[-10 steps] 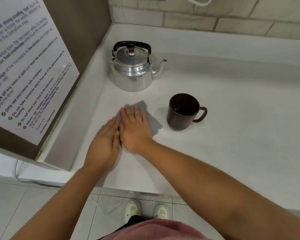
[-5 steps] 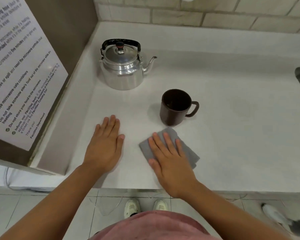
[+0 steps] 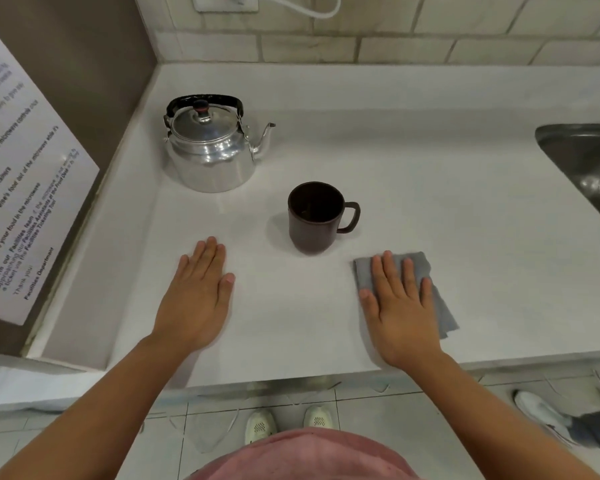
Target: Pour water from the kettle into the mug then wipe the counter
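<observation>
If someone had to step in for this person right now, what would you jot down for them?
Left hand: flat on the counter, open, holding nothing.
Right hand: flat, pressing the grey cloth on the counter near the front edge.
Kettle: upright at the back left, lid on.
Mug: upright mid-counter, handle to the right; whether there is water inside cannot be told.
Wiping is under way. Left: wipe the rest of the counter.
</observation>
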`<state>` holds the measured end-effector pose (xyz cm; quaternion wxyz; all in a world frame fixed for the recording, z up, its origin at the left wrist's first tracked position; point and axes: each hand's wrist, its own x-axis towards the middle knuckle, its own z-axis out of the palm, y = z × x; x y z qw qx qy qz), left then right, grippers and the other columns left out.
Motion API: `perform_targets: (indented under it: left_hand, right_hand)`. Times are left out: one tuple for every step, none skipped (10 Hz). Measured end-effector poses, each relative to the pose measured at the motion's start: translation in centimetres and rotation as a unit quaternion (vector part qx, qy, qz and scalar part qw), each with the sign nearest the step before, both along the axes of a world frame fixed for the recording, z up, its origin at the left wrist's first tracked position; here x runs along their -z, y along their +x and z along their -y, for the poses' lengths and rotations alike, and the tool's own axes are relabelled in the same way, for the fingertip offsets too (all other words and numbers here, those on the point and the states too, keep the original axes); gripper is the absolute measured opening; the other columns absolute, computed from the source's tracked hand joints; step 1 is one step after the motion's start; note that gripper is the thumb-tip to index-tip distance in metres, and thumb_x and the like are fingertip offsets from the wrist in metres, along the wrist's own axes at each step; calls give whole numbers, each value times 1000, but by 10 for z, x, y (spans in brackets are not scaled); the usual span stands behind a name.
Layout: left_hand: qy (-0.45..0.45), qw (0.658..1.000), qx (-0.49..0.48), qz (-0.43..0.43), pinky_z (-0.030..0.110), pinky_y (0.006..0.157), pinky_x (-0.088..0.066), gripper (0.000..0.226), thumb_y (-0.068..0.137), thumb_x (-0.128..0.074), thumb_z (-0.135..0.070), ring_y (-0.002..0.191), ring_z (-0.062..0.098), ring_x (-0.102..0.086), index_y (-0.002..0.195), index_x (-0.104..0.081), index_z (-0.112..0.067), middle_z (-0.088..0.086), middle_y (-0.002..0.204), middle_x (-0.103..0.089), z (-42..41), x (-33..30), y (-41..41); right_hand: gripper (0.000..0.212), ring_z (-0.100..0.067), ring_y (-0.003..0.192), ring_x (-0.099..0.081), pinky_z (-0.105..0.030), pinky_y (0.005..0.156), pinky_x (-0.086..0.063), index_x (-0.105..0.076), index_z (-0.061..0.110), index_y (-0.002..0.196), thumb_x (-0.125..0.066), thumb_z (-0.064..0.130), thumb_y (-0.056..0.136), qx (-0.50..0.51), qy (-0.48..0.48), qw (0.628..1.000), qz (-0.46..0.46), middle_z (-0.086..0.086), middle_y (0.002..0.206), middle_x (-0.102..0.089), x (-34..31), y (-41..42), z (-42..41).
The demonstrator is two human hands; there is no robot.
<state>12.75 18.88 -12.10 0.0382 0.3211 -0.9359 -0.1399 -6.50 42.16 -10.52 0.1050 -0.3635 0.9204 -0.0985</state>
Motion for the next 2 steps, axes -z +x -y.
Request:
perform_targets:
  left_hand:
    - [1, 1000, 0, 1, 31, 119, 4, 57, 101, -17, -36, 148, 14, 3, 151, -6, -10, 3, 161, -1, -2, -2, 2]
    - [17, 998, 5, 57, 30, 118, -8, 60, 101, -27, -42, 148, 17, -8, 151, -13, -13, 1, 162, -7, 12, -19, -5]
  right_hand:
    - [61, -24, 148, 13, -47, 119, 6, 5, 23, 152, -16, 45, 100, -7, 21, 1000, 1, 3, 163, 9, -2, 1, 0]
    - [58, -29, 146, -19, -48, 113, -23, -25, 20, 149, -26, 47, 98, -10, 59, 998, -2, -3, 160, -23, -24, -14, 10]
